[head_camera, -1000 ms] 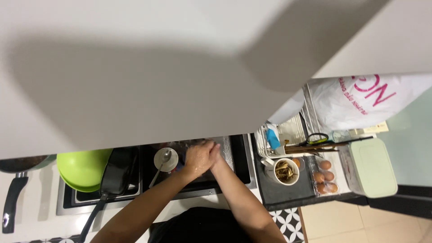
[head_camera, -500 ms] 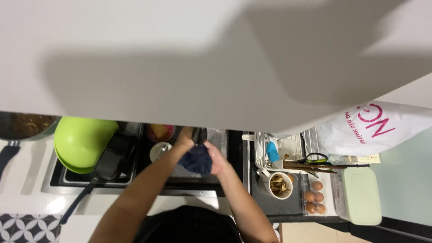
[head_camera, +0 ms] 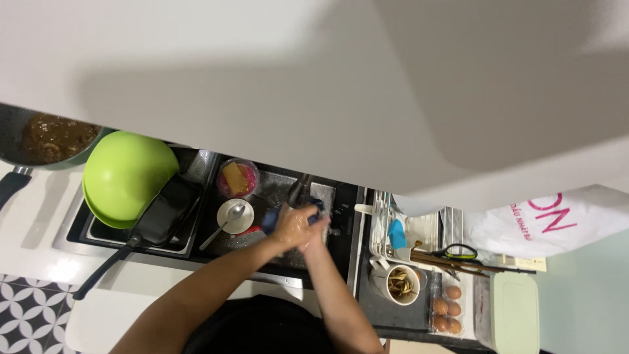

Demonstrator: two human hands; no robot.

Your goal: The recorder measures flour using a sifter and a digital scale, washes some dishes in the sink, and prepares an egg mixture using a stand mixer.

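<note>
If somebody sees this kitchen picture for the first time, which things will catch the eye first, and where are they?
The bright green bowl stands out most, lying upside down in the left part of the sink beside a black frying pan. In the middle, the left hand and right hand are pressed together around a dark blue cloth under the tap. At the right, a tray of brown eggs sits on the dark counter.

Both hands (head_camera: 298,226) around dark cloth (head_camera: 313,208)

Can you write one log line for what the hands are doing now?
hands: together over sink | holding: dark blue cloth | nearby: small white dish
</note>
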